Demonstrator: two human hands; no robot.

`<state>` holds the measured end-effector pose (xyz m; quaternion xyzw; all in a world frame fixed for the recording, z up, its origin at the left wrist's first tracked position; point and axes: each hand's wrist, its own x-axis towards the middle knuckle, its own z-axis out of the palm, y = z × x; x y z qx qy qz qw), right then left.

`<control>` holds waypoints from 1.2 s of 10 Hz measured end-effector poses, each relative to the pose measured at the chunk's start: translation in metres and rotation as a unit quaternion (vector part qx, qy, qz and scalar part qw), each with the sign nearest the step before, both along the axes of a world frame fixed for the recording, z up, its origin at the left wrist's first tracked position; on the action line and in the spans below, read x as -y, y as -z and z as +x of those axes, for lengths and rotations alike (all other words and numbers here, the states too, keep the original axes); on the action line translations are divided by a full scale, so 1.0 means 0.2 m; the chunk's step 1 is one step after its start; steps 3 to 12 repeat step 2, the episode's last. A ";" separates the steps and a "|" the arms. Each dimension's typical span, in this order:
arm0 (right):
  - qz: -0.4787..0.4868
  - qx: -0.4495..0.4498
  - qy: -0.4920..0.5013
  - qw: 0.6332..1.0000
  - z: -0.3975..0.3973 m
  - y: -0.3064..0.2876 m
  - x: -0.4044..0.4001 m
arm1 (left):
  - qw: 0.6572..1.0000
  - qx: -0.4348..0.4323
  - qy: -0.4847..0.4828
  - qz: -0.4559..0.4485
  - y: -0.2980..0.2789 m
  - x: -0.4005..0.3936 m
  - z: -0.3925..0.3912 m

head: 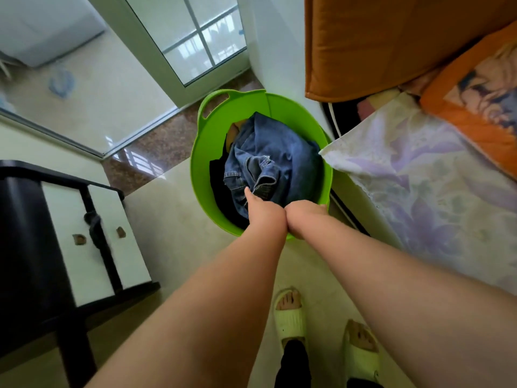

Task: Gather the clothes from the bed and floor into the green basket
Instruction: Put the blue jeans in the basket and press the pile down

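The green basket (pixel 201 152) stands on the floor beside the bed corner. Crumpled blue jeans (pixel 274 158) lie on top inside it, over a black garment (pixel 221 191) and a brownish one (pixel 233 133) at the far side. My left hand (pixel 263 211) reaches into the basket at its near side, thumb against the jeans' waistband and fingers tucked into the denim. My right hand (pixel 305 217) is right next to it over the near rim, back towards the camera. Its fingers point down and are hidden.
The bed (pixel 419 177) with a floral sheet is on the right, an orange cushion (pixel 475 93) on it and an orange headboard (pixel 377 37) behind. A black-and-white cabinet (pixel 70 233) stands left. A glass door (pixel 195 37) is beyond the basket. My feet in slippers (pixel 288 315) stand below.
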<state>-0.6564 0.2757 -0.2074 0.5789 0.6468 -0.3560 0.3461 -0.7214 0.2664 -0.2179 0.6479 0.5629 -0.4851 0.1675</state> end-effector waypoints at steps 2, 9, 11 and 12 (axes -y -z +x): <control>0.021 -0.029 0.038 0.999 0.16 -0.35 -0.14 | 0.997 0.029 0.064 0.044 -0.46 -0.16 0.12; 0.021 -0.029 0.038 0.999 0.16 -0.35 -0.14 | 0.997 0.029 0.064 0.044 -0.46 -0.16 0.12; 0.021 -0.029 0.038 0.999 0.16 -0.35 -0.14 | 0.997 0.029 0.064 0.044 -0.46 -0.16 0.12; 0.021 -0.029 0.038 0.999 0.16 -0.35 -0.14 | 0.997 0.029 0.064 0.044 -0.46 -0.16 0.12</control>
